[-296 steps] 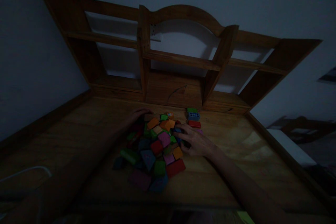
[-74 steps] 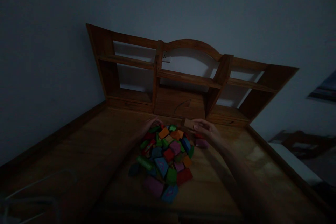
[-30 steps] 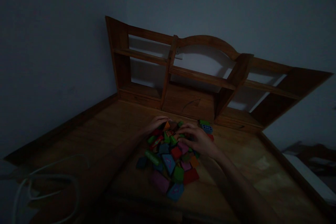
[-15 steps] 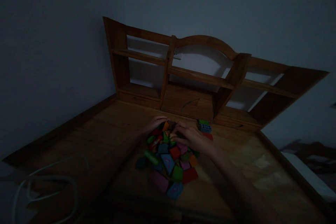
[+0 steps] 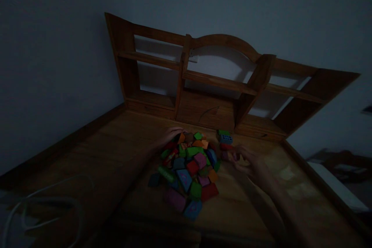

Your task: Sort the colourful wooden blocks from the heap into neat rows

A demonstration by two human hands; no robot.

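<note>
A heap of coloured wooden blocks (image 5: 190, 168) lies on the wooden desk (image 5: 116, 162) in dim light. My left hand (image 5: 171, 135) rests at the heap's far left edge, fingers touching the blocks. My right hand (image 5: 251, 161) is to the right of the heap, blurred by motion, its fingertips close around a small pinkish block (image 5: 229, 156). Just beyond it a small stack (image 5: 224, 139) stands: a green block on top, a blue-grey holed one beneath, a red one at the bottom.
A wooden shelf unit (image 5: 221, 81) rises at the back of the desk against the wall. A white cable (image 5: 37, 205) loops at the left front. The desk has a raised rim on the left and right.
My right hand has left the top of the heap and moved right, beside the small stack, with a block at its fingertips. The left hand has stayed put.
</note>
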